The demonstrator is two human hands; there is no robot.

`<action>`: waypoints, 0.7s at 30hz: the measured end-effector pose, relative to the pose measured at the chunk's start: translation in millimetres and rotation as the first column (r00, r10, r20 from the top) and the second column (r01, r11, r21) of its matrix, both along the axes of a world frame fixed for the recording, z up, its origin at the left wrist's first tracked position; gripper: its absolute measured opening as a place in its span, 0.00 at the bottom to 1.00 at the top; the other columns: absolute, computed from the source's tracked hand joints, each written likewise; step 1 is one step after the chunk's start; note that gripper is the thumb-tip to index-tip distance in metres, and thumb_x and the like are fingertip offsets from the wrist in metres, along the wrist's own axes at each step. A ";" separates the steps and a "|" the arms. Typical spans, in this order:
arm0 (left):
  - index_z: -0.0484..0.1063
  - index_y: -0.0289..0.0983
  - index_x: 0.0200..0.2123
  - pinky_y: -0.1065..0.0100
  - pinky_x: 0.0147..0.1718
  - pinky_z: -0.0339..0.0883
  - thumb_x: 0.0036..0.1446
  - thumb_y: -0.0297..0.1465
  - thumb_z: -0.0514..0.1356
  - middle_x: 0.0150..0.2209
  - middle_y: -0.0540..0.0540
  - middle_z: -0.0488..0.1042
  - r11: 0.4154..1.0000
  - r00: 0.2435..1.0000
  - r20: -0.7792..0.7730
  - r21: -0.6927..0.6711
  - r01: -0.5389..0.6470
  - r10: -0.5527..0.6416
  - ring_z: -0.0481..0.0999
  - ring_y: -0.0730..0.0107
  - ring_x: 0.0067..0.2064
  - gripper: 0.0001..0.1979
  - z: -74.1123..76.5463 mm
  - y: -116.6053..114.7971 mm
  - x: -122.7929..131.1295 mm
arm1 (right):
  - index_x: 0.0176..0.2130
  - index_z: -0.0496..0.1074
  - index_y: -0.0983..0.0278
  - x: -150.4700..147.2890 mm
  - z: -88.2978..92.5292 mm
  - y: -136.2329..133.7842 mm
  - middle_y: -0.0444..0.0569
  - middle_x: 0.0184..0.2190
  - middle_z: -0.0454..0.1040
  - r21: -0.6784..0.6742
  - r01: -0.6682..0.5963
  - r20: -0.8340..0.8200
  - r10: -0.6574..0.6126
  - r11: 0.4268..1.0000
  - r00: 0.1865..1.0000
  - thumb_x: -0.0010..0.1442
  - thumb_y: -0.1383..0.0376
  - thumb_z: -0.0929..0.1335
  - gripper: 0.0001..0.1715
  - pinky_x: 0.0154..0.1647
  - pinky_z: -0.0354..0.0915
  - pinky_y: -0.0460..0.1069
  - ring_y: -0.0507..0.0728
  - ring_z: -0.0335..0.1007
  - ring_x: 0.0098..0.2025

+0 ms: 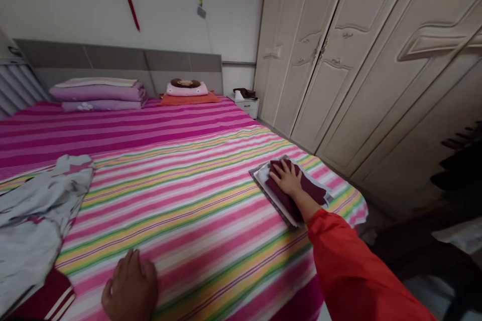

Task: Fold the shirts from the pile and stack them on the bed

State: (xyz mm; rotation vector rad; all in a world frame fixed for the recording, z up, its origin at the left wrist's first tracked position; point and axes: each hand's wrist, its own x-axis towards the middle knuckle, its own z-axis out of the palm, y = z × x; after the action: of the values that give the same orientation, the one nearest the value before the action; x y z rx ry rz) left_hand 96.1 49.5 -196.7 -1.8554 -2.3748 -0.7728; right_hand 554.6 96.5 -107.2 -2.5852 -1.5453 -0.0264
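Note:
My right hand (pixel 288 178) lies flat with spread fingers on a folded maroon garment (pixel 312 189), holding nothing. This garment tops a small stack of folded grey and white clothes (pixel 263 185) near the bed's right edge. Low in the view, my left hand (pixel 131 286) is over the striped sheet (pixel 181 256), its fingers loosely bent, the thumb apart and nothing visible in it. To its left lies a spread-out pale grey garment (pixel 33 225) with pinkish star shapes. A maroon band with white stripes (pixel 52 298) shows at its lower end.
Folded purple bedding (pixel 100 93) and a pink pillow (pixel 187 89) on an orange one lie by the headboard (pixel 113 60). A white nightstand (pixel 248 106) stands beyond the bed. Cream wardrobes (pixel 339 60) line the right side, with dark items (pixel 459 175) nearer me.

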 end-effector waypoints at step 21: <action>0.68 0.31 0.56 0.50 0.60 0.54 0.61 0.29 0.47 0.57 0.33 0.71 0.993 0.997 -0.071 0.119 0.024 -0.015 0.67 0.54 0.61 0.23 -25.8 0.8 -3.7 | 0.69 0.52 0.58 -57.7 -25.0 -36.9 0.53 0.70 0.49 0.213 -0.077 0.057 0.067 0.974 0.996 0.68 0.53 0.52 0.33 0.62 0.50 0.70 0.68 0.42 0.70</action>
State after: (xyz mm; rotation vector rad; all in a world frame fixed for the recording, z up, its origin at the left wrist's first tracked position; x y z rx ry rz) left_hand 92.5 50.3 -222.4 -1.8303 -2.2198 -0.8177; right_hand 496.9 59.6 -132.1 -2.3767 -1.5566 -0.2393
